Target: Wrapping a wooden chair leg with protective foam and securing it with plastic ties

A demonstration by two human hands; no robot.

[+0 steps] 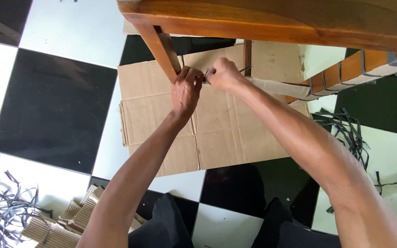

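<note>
Wooden chair leg (164, 50) gripped by left hand (185, 92); right hand (224, 74) beside.

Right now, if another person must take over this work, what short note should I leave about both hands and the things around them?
Left hand: gripping the wooden leg of the furniture frame, near its lower end.
Right hand: closed on a small dark metal tool, held against the left hand; what kind of tool, I cannot tell.
Below: flattened cardboard sheet on the checkered floor.
Done: a rail at right already carries dark strips wrapped around it.
Left: loose dark strips lie at right and at lower left; rolled cardboard pieces wait at lower left.
</note>
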